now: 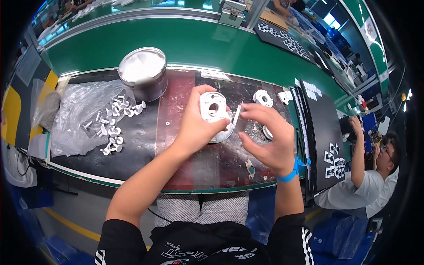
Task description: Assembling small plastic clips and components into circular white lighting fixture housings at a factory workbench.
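My left hand (197, 115) grips a white oval plastic housing (213, 100) with a round hole through it, fingers behind and thumb along its lower right side. Just right of it, my right hand (270, 137) holds a thin flat piece (237, 116), pale along its edge and grey on its face, between the fingers and the thumb. The piece is tilted nearly edge-on, so its full shape is hidden. Under the left hand's housing, another round pale part shows partly. Beyond my right hand lies a similar white housing (263, 98) on the bench.
A large metal tin (143, 73) stands at the back left. Several white stemmed plastic parts (115, 106) lie on a clear plastic bag (79, 132). Black boards (324, 132) with small parts border the right side. A person (366, 176) works farther right.
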Motion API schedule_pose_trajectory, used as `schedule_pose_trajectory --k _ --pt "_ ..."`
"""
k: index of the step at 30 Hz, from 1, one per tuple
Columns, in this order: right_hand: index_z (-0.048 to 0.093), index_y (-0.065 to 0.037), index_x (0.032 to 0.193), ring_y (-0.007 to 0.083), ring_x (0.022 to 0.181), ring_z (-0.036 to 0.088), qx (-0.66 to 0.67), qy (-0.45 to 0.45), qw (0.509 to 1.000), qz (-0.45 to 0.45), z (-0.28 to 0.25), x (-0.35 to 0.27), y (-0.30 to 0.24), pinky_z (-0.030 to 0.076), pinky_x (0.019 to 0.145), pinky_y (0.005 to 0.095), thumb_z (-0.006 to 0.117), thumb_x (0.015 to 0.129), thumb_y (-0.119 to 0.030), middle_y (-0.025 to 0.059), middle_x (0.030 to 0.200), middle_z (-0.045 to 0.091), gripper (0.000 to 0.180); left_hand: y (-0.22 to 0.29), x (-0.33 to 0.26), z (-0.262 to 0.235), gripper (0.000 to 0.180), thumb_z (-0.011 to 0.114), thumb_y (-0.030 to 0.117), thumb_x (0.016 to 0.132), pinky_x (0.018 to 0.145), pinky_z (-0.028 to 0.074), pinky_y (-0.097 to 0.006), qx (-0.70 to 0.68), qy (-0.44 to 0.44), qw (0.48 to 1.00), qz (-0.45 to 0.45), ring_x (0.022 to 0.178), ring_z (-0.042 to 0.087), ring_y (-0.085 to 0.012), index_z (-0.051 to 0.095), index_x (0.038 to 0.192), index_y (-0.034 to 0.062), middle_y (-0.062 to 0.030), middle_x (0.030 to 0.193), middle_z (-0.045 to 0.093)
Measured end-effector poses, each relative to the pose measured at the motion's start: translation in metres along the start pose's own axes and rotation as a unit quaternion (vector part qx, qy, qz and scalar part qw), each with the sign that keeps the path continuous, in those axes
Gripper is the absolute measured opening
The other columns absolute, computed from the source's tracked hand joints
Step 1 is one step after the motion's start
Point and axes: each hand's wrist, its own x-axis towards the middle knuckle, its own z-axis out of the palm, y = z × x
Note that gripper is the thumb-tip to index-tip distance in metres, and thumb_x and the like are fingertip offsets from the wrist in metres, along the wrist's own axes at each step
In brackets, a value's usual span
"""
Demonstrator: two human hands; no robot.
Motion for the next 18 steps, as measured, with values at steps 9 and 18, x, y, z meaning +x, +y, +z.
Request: schedule_pose_trajectory --k 9,18 --pt "0.069 -0.004 0.103 0.0283 0.099 0.066 -0.06 -0.064 0.994 -0.072 0.022 0.026 0.008 0.056 0.081 0.0361 0.076 0.069 0.002 0.0122 0.113 0.065 0.036 -0.004 -0.002 -0.001 0.068 0.075 -0.004 0.066 0.076 0.051 -0.033 0.045 0.003 0.999 0.013 0.091 0.061 -0.0177 0.04 0.123 0.0088 -0.0081 0.101 0.058" --pt "0.07 -0.008 0.105 0.031 0.098 0.064 -0.097 -0.082 0.987 -0.101 0.022 0.025 0.014 0.054 0.083 0.0383 0.073 0.072 0.002 0.0134 0.114 0.063 0.034 -0.001 -0.002 -0.003 0.065 0.071 -0.005 0.068 0.074 0.051 -0.033 0.054 -0.011 0.998 0.0 0.091 0.062 -0.019 0.039 0.123 0.0079 -0.0105 0.099 0.06"
